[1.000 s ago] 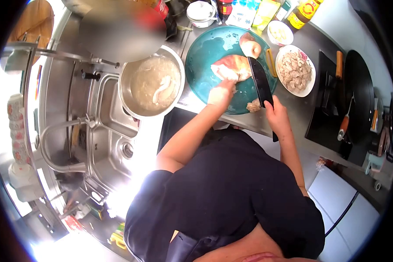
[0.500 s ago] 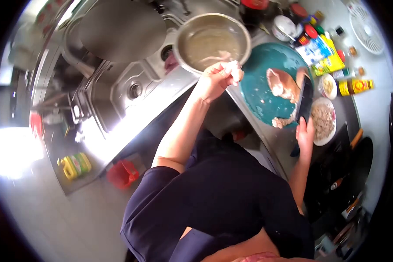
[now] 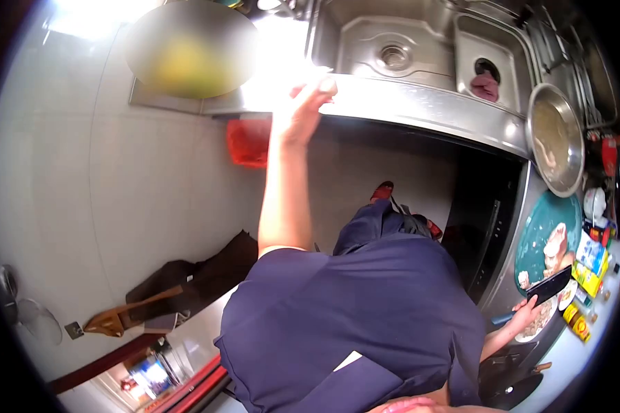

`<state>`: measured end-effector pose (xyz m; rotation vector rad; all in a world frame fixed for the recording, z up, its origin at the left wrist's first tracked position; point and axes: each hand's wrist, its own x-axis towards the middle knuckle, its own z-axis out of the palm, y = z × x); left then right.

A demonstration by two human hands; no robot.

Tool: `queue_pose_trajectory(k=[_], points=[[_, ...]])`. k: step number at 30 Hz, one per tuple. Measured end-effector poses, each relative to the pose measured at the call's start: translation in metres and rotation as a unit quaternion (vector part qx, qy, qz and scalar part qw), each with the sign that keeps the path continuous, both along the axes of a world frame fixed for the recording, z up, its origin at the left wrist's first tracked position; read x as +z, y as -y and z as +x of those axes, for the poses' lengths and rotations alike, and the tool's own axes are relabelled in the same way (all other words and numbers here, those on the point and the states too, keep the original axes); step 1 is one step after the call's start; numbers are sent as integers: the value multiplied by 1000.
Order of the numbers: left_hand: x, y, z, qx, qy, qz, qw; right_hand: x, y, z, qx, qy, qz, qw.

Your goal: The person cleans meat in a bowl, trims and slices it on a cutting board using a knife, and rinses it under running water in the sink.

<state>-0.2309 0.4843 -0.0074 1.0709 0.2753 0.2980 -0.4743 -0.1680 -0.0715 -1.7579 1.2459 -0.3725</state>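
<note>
My left hand (image 3: 302, 113) reaches out over the near edge of the steel counter, fingers closed on a pale scrap of meat (image 3: 328, 87) partly washed out by glare. Far to the right, my right hand (image 3: 527, 315) grips a knife (image 3: 550, 284) with a broad dark blade; its blue handle end shows behind the hand. The blade lies over the edge of a round teal board (image 3: 534, 234), where a pale pink piece of raw meat (image 3: 555, 248) sits. A white bowl of chopped meat (image 3: 539, 323) is partly hidden beside that hand.
A steel basin (image 3: 577, 155) with cloudy water and a pale strip stands beyond the board. The double sink (image 3: 393, 58) holds a pink cloth (image 3: 486, 86). A red bin (image 3: 249, 142) stands below the counter. Packets (image 3: 592, 258) and a yellow-labelled bottle (image 3: 576, 322) line the right side.
My view has swung left. My left hand has moved from above the steel basin to the counter's far left part. My right hand still holds the knife by the board.
</note>
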Motion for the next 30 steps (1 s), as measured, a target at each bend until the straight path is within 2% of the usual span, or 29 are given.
queue_pose_trajectory(k=[1, 2, 4, 7, 9, 10, 11, 13, 14, 15, 16, 17, 18, 19, 20, 21, 23, 25, 26, 27, 28, 29, 30], points=[[-24, -54, -20, 5, 12, 7, 1000, 1, -9, 7, 11, 2, -6, 1000], [-17, -80, -40, 35, -23, 24, 999, 3, -17, 16, 19, 4, -12, 1000], [-28, -127, -78, 81, -11, 24, 996, 10, -27, 34, 38, -10, -17, 999], [-103, -205, -121, 129, -35, -8, 991, 3, -18, 50, 59, -3, -15, 998], [-155, -232, -134, 154, -131, -29, 979, 11, -32, 64, 65, 0, -36, 997], [-179, -243, -138, 110, -200, -46, 973, 20, -47, 71, 62, -5, -46, 997], [-202, -248, -136, 118, -303, -54, 944, 26, -54, 70, 55, -12, -56, 997], [-222, -246, -133, 170, -448, 13, 877, 3, -16, 57, 69, -5, -38, 997], [-218, -237, -136, 176, -385, 70, 903, -15, 4, 46, 14, -23, -70, 997], [-235, -253, -135, 187, -380, 96, 901, -32, 46, 22, 25, -48, 50, 997], [-210, -238, -120, 186, -389, 154, 889, -68, 84, -17, 95, 5, 96, 991], [-191, -220, -106, 187, -352, 204, 894, -51, 62, -26, 52, 146, 258, 954], [-186, -204, -84, 172, -341, 283, 880, -24, 27, -30, -15, 262, 410, 874], [-142, -143, -65, 171, -223, 503, 818, 1, -20, -19, -54, 166, 162, 971], [-106, -85, -41, 139, -251, 448, 847, 27, -53, -7, -98, 164, 84, 978], [-128, -65, -19, 82, -188, 453, 867, 13, -37, -25, -30, 90, 18, 995], [-135, 38, 18, 7, -61, 442, 895, 26, -49, -26, -35, -7, -103, 994], [-111, 159, 33, -169, -21, 507, 845, 15, -39, -39, -34, -52, -185, 981], [-120, 232, 32, -213, 59, 396, 891, 14, -36, -44, -41, -52, -176, 982], [-95, 294, 29, -343, 61, 467, 813, 13, -33, -49, -48, -52, -167, 983], [-53, 352, 14, -404, 197, 548, 706, 12, -30, -55, -56, -52, -159, 984], [-43, 406, -2, -449, 246, 530, 676, 9, -27, -59, -59, -61, -164, 983], [-46, 452, -13, -447, 335, 547, 623, 19, -27, -60, -58, -80, -140, 985]])
